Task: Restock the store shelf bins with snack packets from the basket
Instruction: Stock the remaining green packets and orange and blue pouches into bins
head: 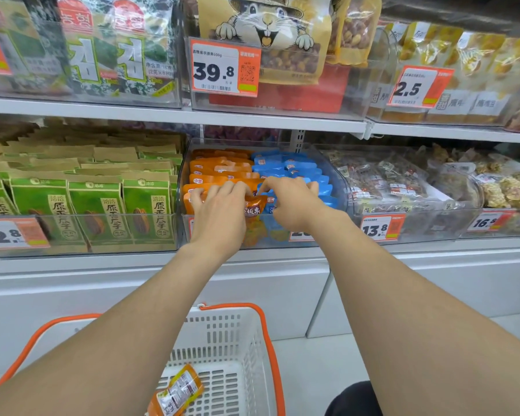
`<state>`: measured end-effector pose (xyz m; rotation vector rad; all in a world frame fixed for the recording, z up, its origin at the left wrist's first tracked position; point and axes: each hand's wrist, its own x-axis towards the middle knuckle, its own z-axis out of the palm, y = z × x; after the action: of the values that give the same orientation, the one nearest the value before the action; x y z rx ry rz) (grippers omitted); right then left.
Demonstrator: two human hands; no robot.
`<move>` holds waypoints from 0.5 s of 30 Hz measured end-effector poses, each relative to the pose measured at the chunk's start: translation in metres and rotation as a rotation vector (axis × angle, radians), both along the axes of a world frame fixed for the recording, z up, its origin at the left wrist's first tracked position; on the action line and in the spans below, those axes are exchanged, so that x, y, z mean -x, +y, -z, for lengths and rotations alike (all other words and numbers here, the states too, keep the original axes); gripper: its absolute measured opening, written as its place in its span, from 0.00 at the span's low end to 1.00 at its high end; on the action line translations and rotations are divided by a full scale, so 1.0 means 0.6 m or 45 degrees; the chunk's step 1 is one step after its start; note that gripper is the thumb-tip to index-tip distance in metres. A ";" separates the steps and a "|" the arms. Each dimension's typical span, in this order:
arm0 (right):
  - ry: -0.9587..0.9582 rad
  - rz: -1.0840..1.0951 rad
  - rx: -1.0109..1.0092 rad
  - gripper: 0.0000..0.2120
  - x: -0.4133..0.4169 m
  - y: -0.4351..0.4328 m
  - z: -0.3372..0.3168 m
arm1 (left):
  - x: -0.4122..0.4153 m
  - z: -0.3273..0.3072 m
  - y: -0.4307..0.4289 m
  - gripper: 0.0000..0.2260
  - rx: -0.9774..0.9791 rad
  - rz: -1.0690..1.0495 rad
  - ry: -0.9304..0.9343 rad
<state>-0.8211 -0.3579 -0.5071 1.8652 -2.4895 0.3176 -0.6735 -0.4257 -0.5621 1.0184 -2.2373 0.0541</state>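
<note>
— Where on the shelves?
— Middle shelf, centre clear bin (338, 183), between green seed bags (96, 205) on the left and mixed nut packs (385, 181) on the right.
— Doing what there?
— Gripping the near orange chestnut packets (254, 205) with the left hand (219, 211), fingers curled over their tops, probably to keep the row upright. Reaching among the blue packets (297, 169) with the right hand (291, 202); impossible to tell whether pinching one or merely nudging.
— Anything left to stock?
— One spare orange packet (176, 391), lying in the white basket (222, 340), near and low.

White shelving (162, 114), pale floor (309, 366)
</note>
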 end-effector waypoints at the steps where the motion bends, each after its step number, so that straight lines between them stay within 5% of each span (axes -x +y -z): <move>1: -0.002 0.009 0.035 0.25 0.000 -0.001 -0.003 | 0.003 -0.001 0.002 0.15 -0.008 -0.001 -0.005; 7: 0.313 0.161 -0.005 0.20 -0.001 -0.012 -0.009 | 0.023 -0.009 0.011 0.20 -0.043 0.019 -0.095; 15: 0.097 0.174 0.063 0.19 -0.001 -0.006 -0.008 | 0.030 -0.021 0.013 0.17 -0.041 -0.041 -0.036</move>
<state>-0.8204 -0.3614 -0.5025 1.6468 -2.5177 0.2964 -0.6916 -0.4178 -0.5495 1.0776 -2.2543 0.0472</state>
